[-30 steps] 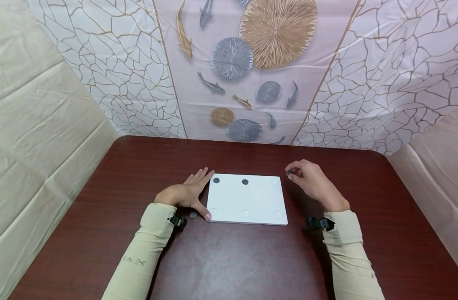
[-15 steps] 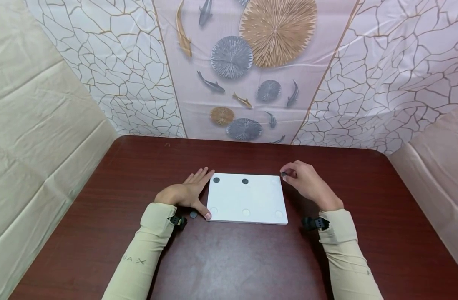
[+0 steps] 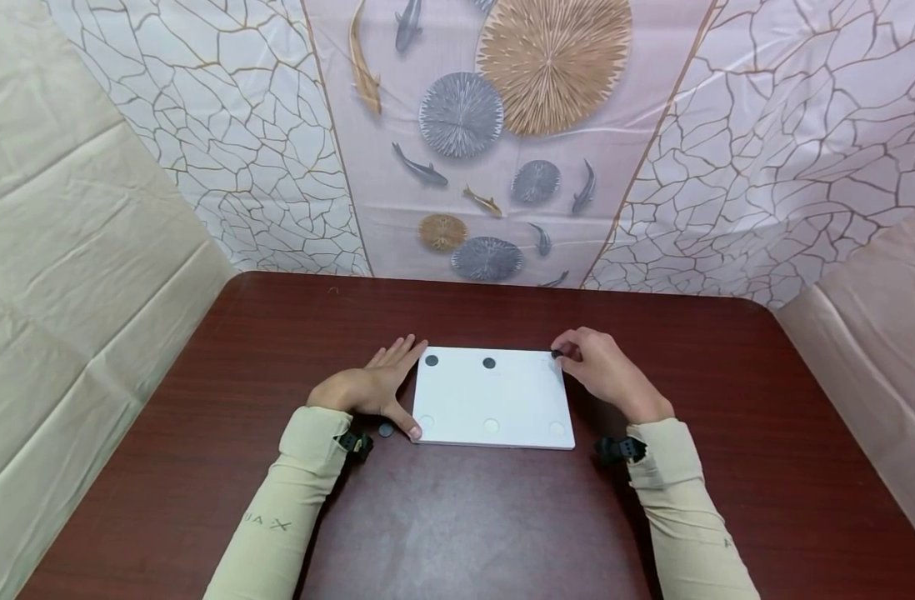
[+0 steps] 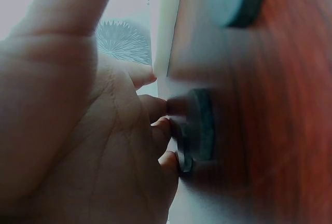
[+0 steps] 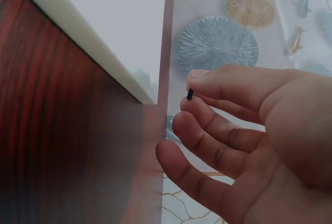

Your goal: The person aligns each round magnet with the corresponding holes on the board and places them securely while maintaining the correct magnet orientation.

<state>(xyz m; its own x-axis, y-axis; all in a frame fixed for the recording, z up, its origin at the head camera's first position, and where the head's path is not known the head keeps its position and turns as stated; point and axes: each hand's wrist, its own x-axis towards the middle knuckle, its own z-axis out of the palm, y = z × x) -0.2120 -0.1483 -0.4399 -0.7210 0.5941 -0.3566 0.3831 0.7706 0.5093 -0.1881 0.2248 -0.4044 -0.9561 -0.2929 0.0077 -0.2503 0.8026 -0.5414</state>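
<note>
The white board (image 3: 495, 396) lay flat on the dark red table (image 3: 480, 517), perhaps a third filled. Leftmost, just beside the left wrist, rested a loose disc (image 3: 386, 430); the left wrist view showed three dark discs (image 4: 206, 125) on that side (the head view hid the others). The left hand (image 3: 371, 390) gripped nothing: its fingers were straight and spread, the thumb at the board's near-left corner and the index fingertip at the far-left one, seemingly steadying it.

Along the far edge, a far-left disc (image 3: 432, 361) and a far-middle disc (image 3: 489, 363) already sat in place. The near edge had none: its left spot (image 3: 426, 422), middle spot (image 3: 491, 425) and right spot (image 3: 557, 428) all showed pale and bare.

At the far-right corner, the right hand (image 3: 603, 365) pinched a held disc (image 5: 190, 94) between thumb and index finger, the remaining fingers loosely bent. That piece was apparently not yet seated; four places seemed left, counting the one it hovered near.
</note>
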